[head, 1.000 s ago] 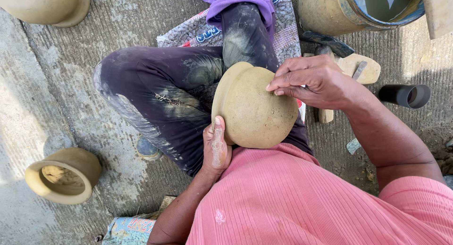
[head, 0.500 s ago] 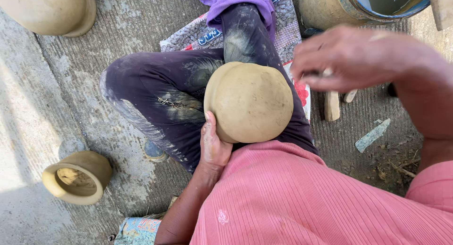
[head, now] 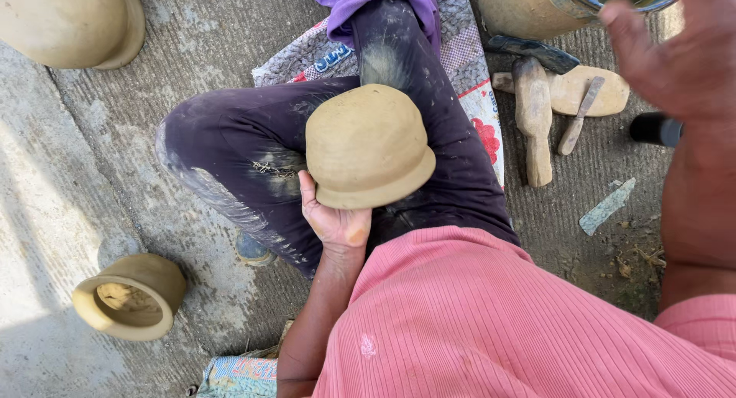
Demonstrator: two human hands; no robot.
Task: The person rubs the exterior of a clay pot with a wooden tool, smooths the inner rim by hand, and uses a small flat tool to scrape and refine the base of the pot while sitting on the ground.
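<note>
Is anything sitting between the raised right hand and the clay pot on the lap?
Nothing visible does. The right hand is lifted up near the camera, apart from the clay pot, which rests on the lap with the left hand cupping its rim from below. The wooden paddles lie on the ground beside the leg, under that hand, not between.

Outdoor pottery workplace: unfired clay pots [head: 130, 294] and wooden paddles [head: 532, 114] on concrete ground [head: 69, 183].
</note>
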